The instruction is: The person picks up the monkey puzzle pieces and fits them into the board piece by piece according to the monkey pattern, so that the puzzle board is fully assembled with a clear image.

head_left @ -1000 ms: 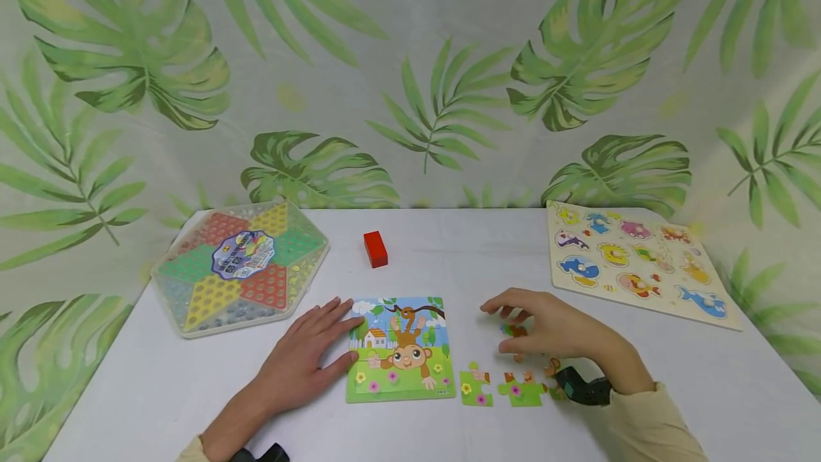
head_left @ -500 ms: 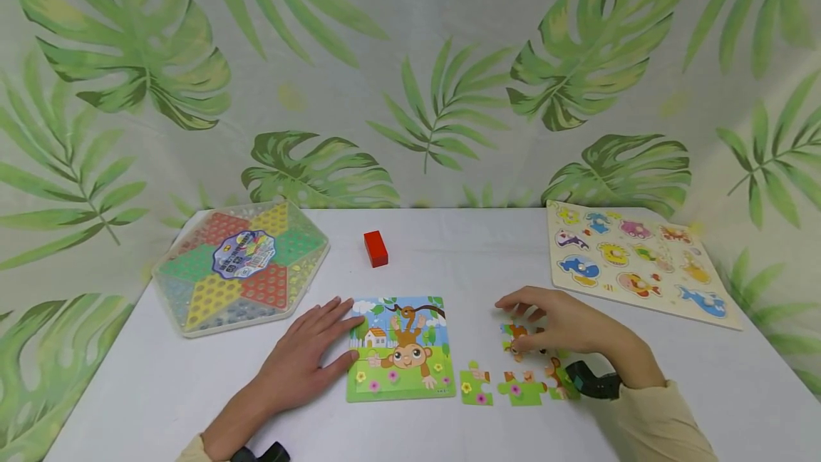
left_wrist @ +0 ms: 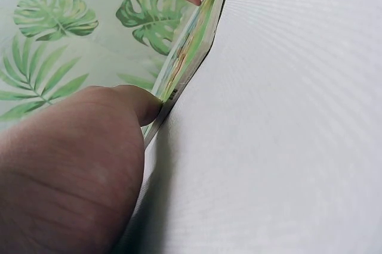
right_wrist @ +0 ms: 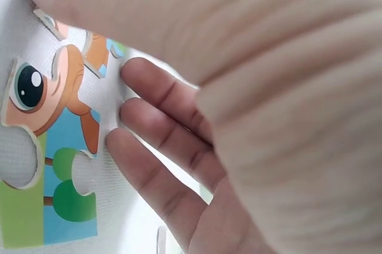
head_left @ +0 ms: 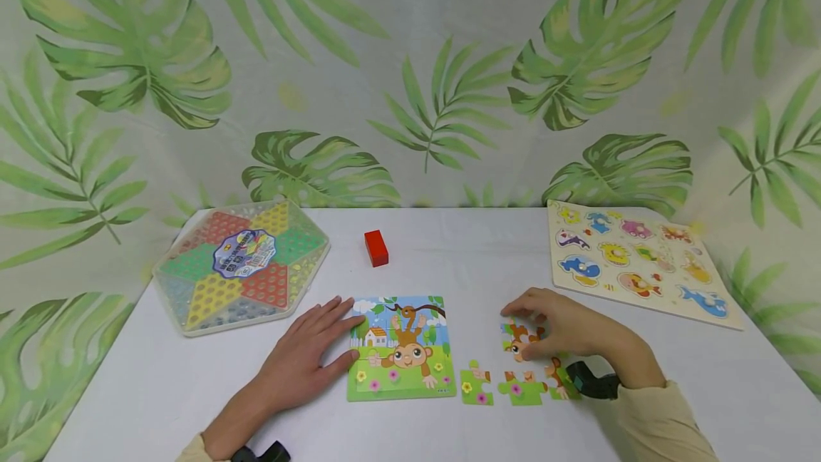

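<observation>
Head view: nearest, flowered puzzle pieces (head_left: 524,396) lie on the desk (head_left: 417,437), likely light, stiff, best pinched edgewise; left hand (head_left: 308,353), straight-fingered, touches the monkey board (head_left: 410,381); beyond, right hand (head_left: 556,325) arches, fingers parted, over the eye piece (head_left: 515,350), any pinch hidden.

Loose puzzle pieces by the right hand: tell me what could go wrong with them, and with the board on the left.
The right hand arches low over pieces, including one printed with an eye, so its fingers might knock some askew.
The dark wrist device sits close to the monkey-arm piece and could brush it.
The left hand touches the edge of the puzzle board; a push might slide it.
</observation>
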`<state>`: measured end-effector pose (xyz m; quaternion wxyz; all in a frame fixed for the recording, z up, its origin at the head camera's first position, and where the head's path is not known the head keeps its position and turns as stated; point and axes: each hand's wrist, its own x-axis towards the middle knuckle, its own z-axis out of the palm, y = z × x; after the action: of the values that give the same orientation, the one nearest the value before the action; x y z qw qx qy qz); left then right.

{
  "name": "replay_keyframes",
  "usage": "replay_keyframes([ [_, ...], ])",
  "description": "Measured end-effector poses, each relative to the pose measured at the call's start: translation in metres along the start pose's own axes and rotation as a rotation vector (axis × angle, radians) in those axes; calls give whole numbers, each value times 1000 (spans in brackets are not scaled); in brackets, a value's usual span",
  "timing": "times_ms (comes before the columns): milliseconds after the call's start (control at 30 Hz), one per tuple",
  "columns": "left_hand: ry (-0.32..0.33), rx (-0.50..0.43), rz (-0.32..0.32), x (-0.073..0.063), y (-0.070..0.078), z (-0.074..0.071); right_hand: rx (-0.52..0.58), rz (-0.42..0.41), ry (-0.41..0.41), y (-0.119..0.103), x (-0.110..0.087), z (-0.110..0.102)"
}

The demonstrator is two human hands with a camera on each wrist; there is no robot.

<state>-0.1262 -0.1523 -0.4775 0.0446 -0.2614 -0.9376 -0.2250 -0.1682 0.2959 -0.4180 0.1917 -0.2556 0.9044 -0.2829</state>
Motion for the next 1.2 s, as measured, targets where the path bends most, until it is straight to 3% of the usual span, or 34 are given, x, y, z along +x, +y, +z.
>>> replay_keyframes([
  [533,4,-11,-1,0,2,-2,-19,7,-1,0,1,0],
  [1200,8,-10,3,0,2,-1,-124,0,40,-3,4,2],
])
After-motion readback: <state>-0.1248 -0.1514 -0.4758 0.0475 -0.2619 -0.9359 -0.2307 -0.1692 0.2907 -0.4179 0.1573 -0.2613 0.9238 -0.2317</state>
